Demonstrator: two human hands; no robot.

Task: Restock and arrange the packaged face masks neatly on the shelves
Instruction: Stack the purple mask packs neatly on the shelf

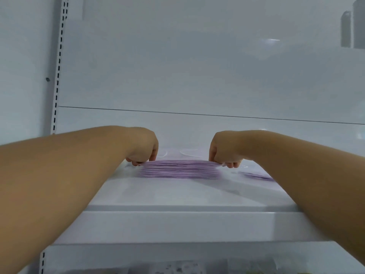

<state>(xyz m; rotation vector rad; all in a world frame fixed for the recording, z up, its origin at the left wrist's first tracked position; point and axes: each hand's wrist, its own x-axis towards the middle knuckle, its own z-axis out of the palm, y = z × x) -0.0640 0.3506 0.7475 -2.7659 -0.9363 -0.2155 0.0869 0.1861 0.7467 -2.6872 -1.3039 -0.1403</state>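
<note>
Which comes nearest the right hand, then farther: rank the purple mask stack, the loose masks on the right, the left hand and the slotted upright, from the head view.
1. Purple mask stack: its right end is in the right hand's grip.
2. Loose masks: just right, lying flat on the shelf.
3. Left hand: at the stack's far end.
4. Slotted upright: far left.

White back wall (197,66) with a thin dark line across. Metal strip (59,62) full of small dark slots on left. Two grey blurry shapes (353,26) far up at top right.
</note>
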